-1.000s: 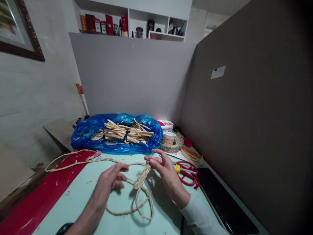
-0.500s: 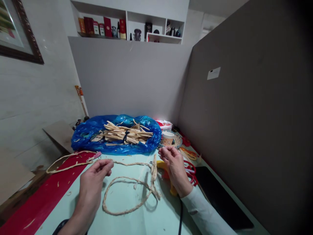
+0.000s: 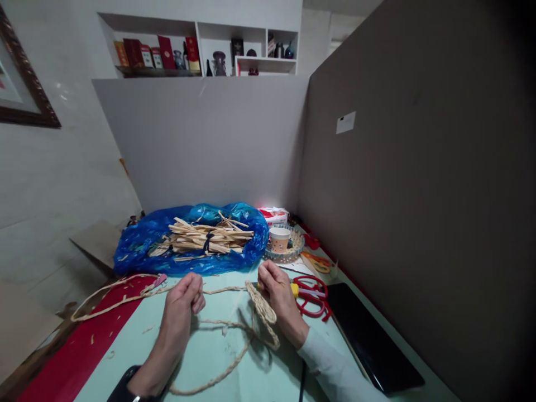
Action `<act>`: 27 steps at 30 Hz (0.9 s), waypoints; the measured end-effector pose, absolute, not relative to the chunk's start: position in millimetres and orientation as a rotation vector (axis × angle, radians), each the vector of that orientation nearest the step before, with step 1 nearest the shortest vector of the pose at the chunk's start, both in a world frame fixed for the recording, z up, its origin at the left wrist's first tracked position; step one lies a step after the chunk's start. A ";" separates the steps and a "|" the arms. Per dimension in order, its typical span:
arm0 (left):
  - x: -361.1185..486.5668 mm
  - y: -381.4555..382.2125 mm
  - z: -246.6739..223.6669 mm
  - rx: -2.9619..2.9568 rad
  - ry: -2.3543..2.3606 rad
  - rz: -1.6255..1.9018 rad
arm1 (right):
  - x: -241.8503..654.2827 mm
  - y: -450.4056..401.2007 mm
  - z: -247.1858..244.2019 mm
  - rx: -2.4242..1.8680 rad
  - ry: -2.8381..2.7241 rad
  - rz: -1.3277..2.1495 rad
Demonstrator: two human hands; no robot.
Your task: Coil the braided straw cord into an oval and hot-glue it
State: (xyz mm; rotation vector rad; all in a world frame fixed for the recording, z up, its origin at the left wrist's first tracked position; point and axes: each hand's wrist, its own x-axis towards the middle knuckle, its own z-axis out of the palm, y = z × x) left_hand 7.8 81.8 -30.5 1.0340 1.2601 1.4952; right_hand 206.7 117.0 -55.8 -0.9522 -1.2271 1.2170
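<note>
A twisted straw cord [image 3: 224,290] runs between my two hands above the pale green table. My left hand [image 3: 184,298] is closed around the cord, its fingers curled in. My right hand [image 3: 276,293] is closed too, pinching the cord near a folded, braided bundle [image 3: 263,309] that hangs at its left side. Below the hands, the cord curves in a loose loop on the table. Behind my right hand, a yellow tool [image 3: 295,290] is mostly hidden.
A blue plastic bag [image 3: 144,245] with tied straw strips [image 3: 215,237] lies at the back. Right of it are a paper cup [image 3: 280,240], a woven basket [image 3: 297,245], orange scissors [image 3: 320,262], red scissors [image 3: 312,298] and a black flat object [image 3: 372,340]. More cord [image 3: 96,296] lies left.
My left hand has moved right and closed more tightly. The braided bundle has lifted and tilted beside my right hand, and the loop on the table has shifted. The view has turned slightly right.
</note>
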 end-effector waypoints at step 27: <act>19.9 136.8 49.7 1.376 0.808 1.495 | 216.9 114.7 -30.0 -0.945 -1.608 0.891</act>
